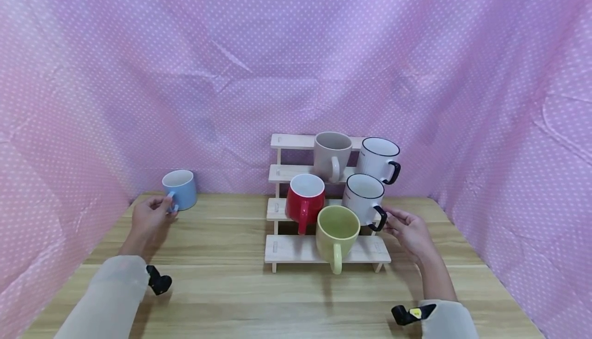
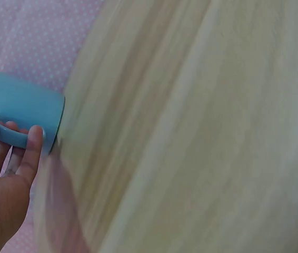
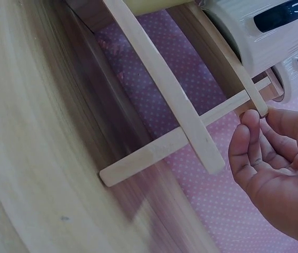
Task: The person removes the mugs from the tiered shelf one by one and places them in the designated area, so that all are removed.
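Note:
At the back left of the table, my left hand grips the handle of a light blue mug, which stands upright. The left wrist view shows my fingers curled about the handle of this mug. My right hand is at the right side of a tiered wooden display rack. In the right wrist view, the thumb and fingertips of this hand pinch the end of one shelf board, just below a white mug with a black handle.
On the rack stand a yellow-green mug, a red mug, a grey mug and two white mugs with black rims, the lower in front of the upper. A pink dotted cloth hangs around the wooden table.

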`<state>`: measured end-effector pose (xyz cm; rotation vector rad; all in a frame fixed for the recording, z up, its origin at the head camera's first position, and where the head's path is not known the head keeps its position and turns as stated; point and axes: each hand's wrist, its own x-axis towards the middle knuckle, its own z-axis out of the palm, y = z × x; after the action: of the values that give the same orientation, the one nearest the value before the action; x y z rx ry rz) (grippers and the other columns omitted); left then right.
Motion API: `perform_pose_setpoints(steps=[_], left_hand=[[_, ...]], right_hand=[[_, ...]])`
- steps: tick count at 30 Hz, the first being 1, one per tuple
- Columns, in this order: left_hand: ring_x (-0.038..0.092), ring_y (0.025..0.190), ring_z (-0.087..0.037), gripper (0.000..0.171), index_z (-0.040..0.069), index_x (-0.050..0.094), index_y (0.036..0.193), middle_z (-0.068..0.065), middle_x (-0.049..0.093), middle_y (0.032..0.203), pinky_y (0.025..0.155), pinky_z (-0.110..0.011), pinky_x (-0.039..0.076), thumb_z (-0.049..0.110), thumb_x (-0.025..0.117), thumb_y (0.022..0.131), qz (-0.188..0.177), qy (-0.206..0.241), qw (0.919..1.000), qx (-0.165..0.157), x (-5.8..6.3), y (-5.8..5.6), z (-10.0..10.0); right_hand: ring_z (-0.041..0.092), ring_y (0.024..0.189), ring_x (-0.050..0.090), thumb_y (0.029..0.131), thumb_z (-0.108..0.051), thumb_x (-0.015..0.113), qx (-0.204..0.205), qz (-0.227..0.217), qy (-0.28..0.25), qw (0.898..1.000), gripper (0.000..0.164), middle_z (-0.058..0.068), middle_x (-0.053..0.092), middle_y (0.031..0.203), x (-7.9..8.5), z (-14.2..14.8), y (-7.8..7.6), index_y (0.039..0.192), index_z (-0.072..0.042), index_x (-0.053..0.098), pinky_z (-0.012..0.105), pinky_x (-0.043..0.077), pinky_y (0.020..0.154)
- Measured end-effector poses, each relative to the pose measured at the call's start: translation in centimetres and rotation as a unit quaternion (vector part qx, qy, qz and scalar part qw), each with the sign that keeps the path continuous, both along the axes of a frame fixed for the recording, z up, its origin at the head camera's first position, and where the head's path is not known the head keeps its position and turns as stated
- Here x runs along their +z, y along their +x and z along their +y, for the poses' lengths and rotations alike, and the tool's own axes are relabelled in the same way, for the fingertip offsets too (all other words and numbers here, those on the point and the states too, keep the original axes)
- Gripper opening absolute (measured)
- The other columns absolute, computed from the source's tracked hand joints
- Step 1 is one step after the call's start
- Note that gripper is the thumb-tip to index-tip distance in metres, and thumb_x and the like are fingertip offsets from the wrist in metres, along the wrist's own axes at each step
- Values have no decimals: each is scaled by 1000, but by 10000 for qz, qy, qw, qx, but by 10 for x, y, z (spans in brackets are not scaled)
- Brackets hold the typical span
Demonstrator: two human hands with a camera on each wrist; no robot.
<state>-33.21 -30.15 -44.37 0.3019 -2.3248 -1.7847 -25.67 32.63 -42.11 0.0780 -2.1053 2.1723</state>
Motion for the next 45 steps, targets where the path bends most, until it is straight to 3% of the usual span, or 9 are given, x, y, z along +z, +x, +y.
perform_pose_setpoints(steps=[5,9,12,17,20,23,31,35,45], left_hand=[[64,87,-7,49,-11,51,131,-7,58,105,83,-27,61,31,53,107,95,572,9983,-33,-6,-2,-5],[63,88,-10,46,-10,51,128,-6,58,103,81,-25,61,30,57,105,172,1223,9923,-128,-8,-3,-8],[64,88,-11,46,-10,51,128,-7,59,102,80,-25,61,29,58,105,176,1217,9923,-150,-7,-3,-9],[57,95,-14,55,-8,54,132,-11,59,111,77,-21,56,40,53,106,-71,-169,9998,-43,-2,-2,-12],[53,104,-21,58,-6,56,135,-16,58,121,77,-21,49,44,50,106,-110,-1015,9948,31,5,-1,-14],[54,109,-30,58,-8,55,135,-24,57,126,76,-24,45,42,47,107,53,-1468,9890,159,13,-1,-14],[59,102,-31,46,-9,62,123,-26,64,115,69,-18,43,31,50,104,636,-2053,9743,677,39,-12,0],[61,102,-35,42,-9,63,120,-29,65,114,70,-19,44,27,52,104,963,-2201,9691,557,53,-16,12],[63,107,-41,38,-7,64,121,-27,67,115,87,-46,52,25,54,104,1476,-2538,9557,-206,78,-28,52]], right_hand=[[9,85,67,106,-2,53,-10,-32,19,10000,28,-4,74,100,2,-1,-1,131,7,58,24,59,83],[10,83,67,106,-3,54,-3,-36,-19,10000,24,1,74,102,4,-1,-1,127,3,62,24,59,82],[10,82,68,105,-3,55,25,-59,-108,9999,22,3,74,102,4,-1,-1,125,0,64,24,59,81],[11,83,68,105,-2,55,59,-73,-146,9998,24,2,74,100,3,0,-3,126,2,64,24,59,80],[11,83,67,105,-2,55,76,-76,-119,9999,25,2,74,101,2,0,-3,128,3,63,25,59,81],[11,83,67,105,-2,55,43,-100,-135,9998,27,4,73,102,2,0,-3,130,4,62,25,59,81],[11,83,67,105,-2,55,50,-131,-174,9997,26,2,73,101,4,0,-2,130,4,61,24,59,81],[11,83,67,105,-3,55,100,-109,-191,9997,24,3,73,102,4,0,-1,127,1,63,24,59,81],[9,87,67,106,-4,54,19,-75,-90,9999,27,-1,74,105,0,0,0,130,7,58,24,59,83]])
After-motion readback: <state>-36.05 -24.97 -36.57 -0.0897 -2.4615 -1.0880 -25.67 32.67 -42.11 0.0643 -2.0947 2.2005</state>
